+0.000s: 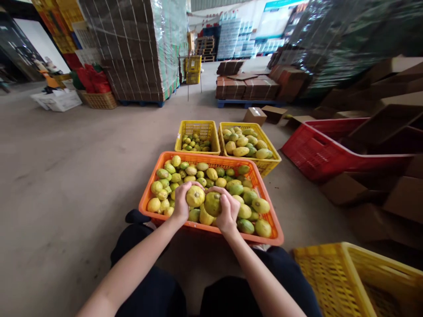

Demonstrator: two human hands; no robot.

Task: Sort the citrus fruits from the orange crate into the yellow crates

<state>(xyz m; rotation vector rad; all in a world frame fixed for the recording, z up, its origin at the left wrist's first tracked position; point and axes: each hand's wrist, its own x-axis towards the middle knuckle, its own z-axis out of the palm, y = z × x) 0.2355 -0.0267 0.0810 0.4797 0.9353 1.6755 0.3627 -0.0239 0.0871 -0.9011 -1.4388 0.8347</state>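
Here, two grips (pixel 181 203) (pixel 229 210) hold two fruits (pixel 195 196) (pixel 213 204) over one orange crate (pixel 276 235).

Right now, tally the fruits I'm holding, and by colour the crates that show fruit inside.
Fruits in the hands: 2
Orange crate with fruit: 1
Yellow crates with fruit: 2
Total: 5

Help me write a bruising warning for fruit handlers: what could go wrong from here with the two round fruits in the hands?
The left hand holds a yellow round fruit right beside the greenish-yellow round fruit in the right hand; they might knock and bruise.

Both are held over the yellow and green fruits in the orange plastic crate, so a slip could bruise those too.
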